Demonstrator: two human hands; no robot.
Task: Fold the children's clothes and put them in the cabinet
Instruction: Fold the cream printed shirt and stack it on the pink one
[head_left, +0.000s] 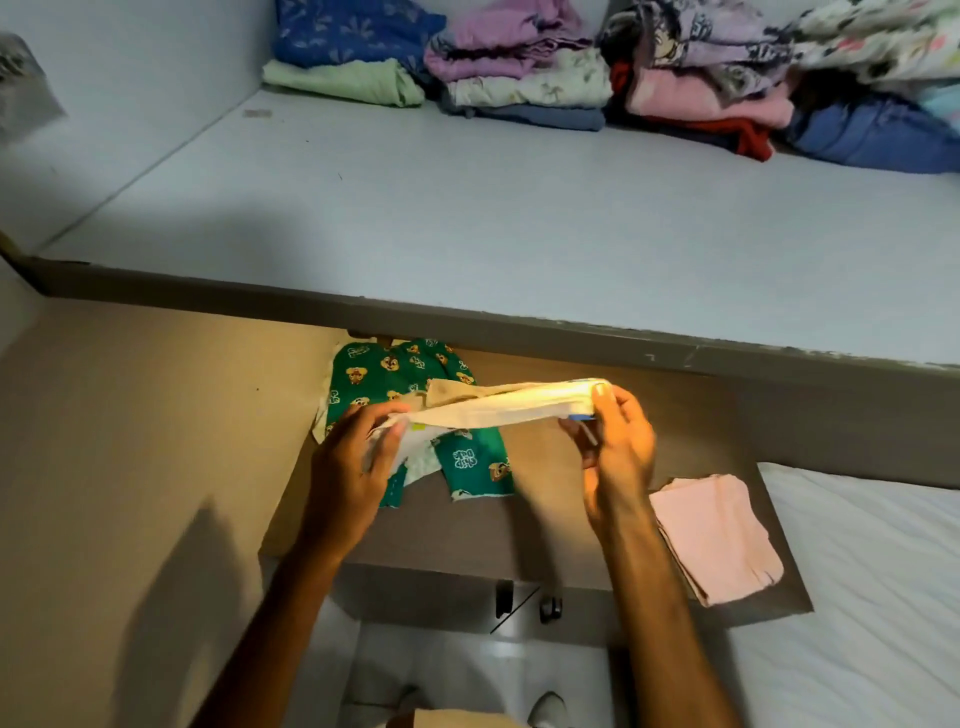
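Feet (545, 709) and pale floor show at the bottom edge. Both forearms reach forward over a brown ledge (467, 540). Left hand (353, 457) pinches one end of a white garment (493, 408), fingers closed on the cloth; right hand (618, 441) grips the other end, thumb on top. The garment stretches between them in a flat band, held above the ledge. Under it lie green printed pants (410, 374), spread flat, partly covered by the left hand. A folded pink cloth (717, 535) rests at the ledge's right corner, beside a white mattress (872, 597). Farther back, a pale blue shelf (415, 208) carries folded stacks (571, 67) along its rear wall, well apart from the hands.
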